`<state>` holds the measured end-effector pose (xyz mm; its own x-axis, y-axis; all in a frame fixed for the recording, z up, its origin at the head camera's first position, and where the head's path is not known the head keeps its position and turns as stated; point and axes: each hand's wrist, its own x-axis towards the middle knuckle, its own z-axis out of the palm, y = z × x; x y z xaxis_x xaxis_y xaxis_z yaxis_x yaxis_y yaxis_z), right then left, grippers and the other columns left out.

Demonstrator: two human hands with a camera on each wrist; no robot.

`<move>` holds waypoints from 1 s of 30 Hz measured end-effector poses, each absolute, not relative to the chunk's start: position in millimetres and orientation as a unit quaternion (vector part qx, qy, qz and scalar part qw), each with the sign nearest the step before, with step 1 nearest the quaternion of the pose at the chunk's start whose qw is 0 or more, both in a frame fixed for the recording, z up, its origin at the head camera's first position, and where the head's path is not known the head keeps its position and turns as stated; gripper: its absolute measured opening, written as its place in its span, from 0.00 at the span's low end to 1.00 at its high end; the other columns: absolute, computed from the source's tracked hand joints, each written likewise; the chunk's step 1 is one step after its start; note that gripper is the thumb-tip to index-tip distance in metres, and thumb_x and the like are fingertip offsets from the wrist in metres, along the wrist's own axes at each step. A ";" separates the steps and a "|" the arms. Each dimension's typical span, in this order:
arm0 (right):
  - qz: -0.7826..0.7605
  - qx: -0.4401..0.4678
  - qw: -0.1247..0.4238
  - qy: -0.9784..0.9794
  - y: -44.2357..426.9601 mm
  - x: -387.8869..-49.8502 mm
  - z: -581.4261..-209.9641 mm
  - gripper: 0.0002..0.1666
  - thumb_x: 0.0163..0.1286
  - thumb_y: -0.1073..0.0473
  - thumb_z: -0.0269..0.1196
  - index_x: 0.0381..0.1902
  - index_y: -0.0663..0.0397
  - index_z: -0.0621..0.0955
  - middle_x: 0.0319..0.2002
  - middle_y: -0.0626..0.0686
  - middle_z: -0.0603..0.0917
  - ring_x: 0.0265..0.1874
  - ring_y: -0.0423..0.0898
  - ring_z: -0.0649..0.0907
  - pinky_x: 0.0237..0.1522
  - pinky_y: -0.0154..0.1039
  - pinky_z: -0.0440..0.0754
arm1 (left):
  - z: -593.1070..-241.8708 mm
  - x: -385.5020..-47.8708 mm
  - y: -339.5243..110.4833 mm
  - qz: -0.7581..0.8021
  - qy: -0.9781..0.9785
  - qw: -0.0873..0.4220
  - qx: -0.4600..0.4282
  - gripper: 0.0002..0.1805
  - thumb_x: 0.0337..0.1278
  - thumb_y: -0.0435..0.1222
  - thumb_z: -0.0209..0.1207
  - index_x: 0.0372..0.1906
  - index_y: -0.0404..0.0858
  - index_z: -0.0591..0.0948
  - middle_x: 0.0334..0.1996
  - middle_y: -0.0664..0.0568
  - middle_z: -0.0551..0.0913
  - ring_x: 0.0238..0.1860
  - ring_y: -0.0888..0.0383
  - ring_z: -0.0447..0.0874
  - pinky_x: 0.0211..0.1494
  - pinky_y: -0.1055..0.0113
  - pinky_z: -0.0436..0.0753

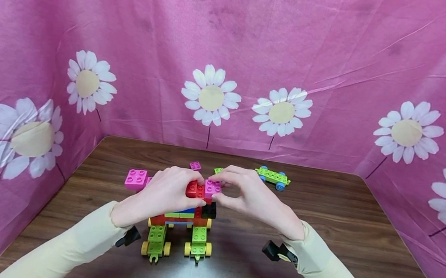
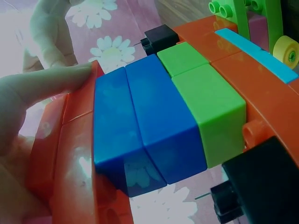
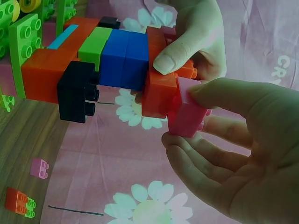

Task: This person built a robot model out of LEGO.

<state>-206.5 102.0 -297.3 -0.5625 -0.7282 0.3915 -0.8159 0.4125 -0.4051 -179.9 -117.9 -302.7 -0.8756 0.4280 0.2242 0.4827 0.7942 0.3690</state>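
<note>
A toy-brick vehicle stands on the table, with lime wheeled bases (image 1: 198,242) low down and red bricks (image 1: 195,190) on top. My left hand (image 1: 168,192) grips these red bricks, its thumb along the near side. Between the thumb and fingers of my right hand (image 1: 247,195) is a pink brick (image 3: 187,109), pinched at the right end of the red row. It touches the red brick at a slight tilt; whether its studs are seated cannot be told. Blue bricks (image 2: 145,126), green bricks (image 2: 210,112) and a black brick (image 3: 77,91) belong to the build below. Another pink brick (image 1: 136,178) shows left of my left hand.
A lime wheeled base (image 1: 272,176) with blue wheels lies at the back right of the table (image 1: 318,243). Behind the build are a small pink brick (image 1: 195,166) and a lime brick (image 1: 218,170). Pink flowered cloth (image 1: 252,36) hangs around the back and sides.
</note>
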 end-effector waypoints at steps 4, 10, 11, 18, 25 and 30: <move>0.282 0.459 0.072 -0.839 101.7 -207.0 -296.4 0.18 0.62 0.56 0.71 0.50 0.50 0.85 0.41 0.45 0.86 0.33 0.34 0.79 0.32 0.26 0.80 | -302.8 -179.7 -117.8 -0.213 -0.945 0.066 -0.239 0.19 0.44 0.47 0.75 0.41 0.42 0.86 0.26 0.57 0.84 0.22 0.65 0.72 0.21 0.75 0.72; 0.279 0.452 0.054 -0.846 101.0 -208.9 -294.3 0.18 0.62 0.56 0.71 0.50 0.49 0.86 0.41 0.44 0.86 0.30 0.34 0.77 0.29 0.28 0.79 | -303.6 -180.3 -118.0 -0.215 -0.944 0.068 -0.242 0.19 0.44 0.47 0.75 0.41 0.42 0.86 0.26 0.56 0.85 0.21 0.65 0.72 0.21 0.75 0.72; 0.279 0.452 0.052 -0.846 100.8 -209.3 -294.0 0.18 0.62 0.56 0.71 0.50 0.49 0.86 0.41 0.44 0.86 0.29 0.35 0.77 0.29 0.29 0.79 | -303.8 -180.4 -118.1 -0.216 -0.943 0.069 -0.244 0.19 0.44 0.47 0.75 0.40 0.42 0.86 0.26 0.56 0.85 0.21 0.66 0.71 0.21 0.75 0.72; 0.273 0.460 0.057 -0.843 101.2 -210.9 -293.2 0.18 0.61 0.57 0.72 0.50 0.50 0.86 0.41 0.45 0.87 0.34 0.35 0.80 0.35 0.27 0.81 | -304.1 -180.8 -118.2 -0.217 -0.940 0.074 -0.253 0.18 0.44 0.46 0.76 0.39 0.42 0.86 0.25 0.57 0.84 0.21 0.66 0.71 0.21 0.75 0.72; 0.318 0.456 0.042 -0.830 106.7 -218.4 -295.7 0.21 0.59 0.53 0.74 0.51 0.47 0.86 0.42 0.43 0.87 0.39 0.36 0.83 0.39 0.30 0.84 | -303.1 -179.8 -118.6 -0.214 -0.942 0.057 -0.251 0.21 0.44 0.46 0.76 0.42 0.41 0.85 0.29 0.55 0.86 0.23 0.65 0.73 0.22 0.76 0.73; 0.377 0.415 0.064 -0.826 108.8 -241.8 -301.2 0.17 0.62 0.55 0.72 0.48 0.50 0.86 0.42 0.47 0.89 0.39 0.38 0.86 0.41 0.35 0.86 | -303.0 -179.2 -119.8 -0.215 -0.939 0.053 -0.263 0.22 0.44 0.46 0.76 0.43 0.41 0.85 0.32 0.53 0.87 0.25 0.65 0.75 0.24 0.77 0.73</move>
